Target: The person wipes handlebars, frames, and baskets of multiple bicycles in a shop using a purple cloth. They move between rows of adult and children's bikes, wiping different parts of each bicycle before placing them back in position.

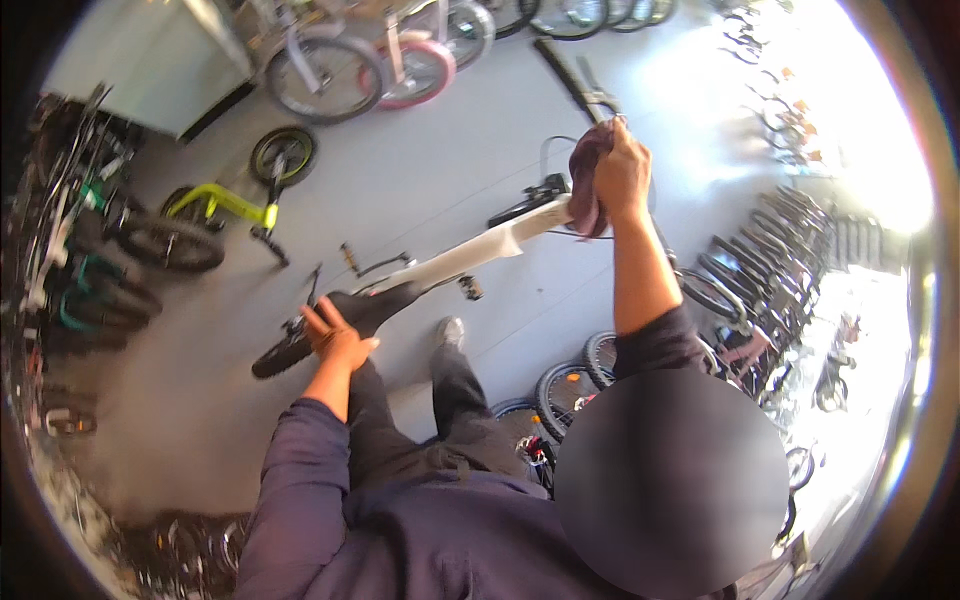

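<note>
A bicycle with a white frame stands across the floor before me, its handlebar at the upper right and its black saddle near my legs. My left hand rests at the back of the saddle with its fingers spread, above the rear wheel. Farther up, my right hand is closed on a dark maroon cloth. The cloth lies against the front end of the frame, near the stem, and hides part of it. A pedal sticks out on the near side.
A yellow-green small bike stands to the left, near more bikes along that side. Bikes with a grey tyre and a pink tyre line the far side. Rows of bicycles fill the right. More wheels are close by my right side.
</note>
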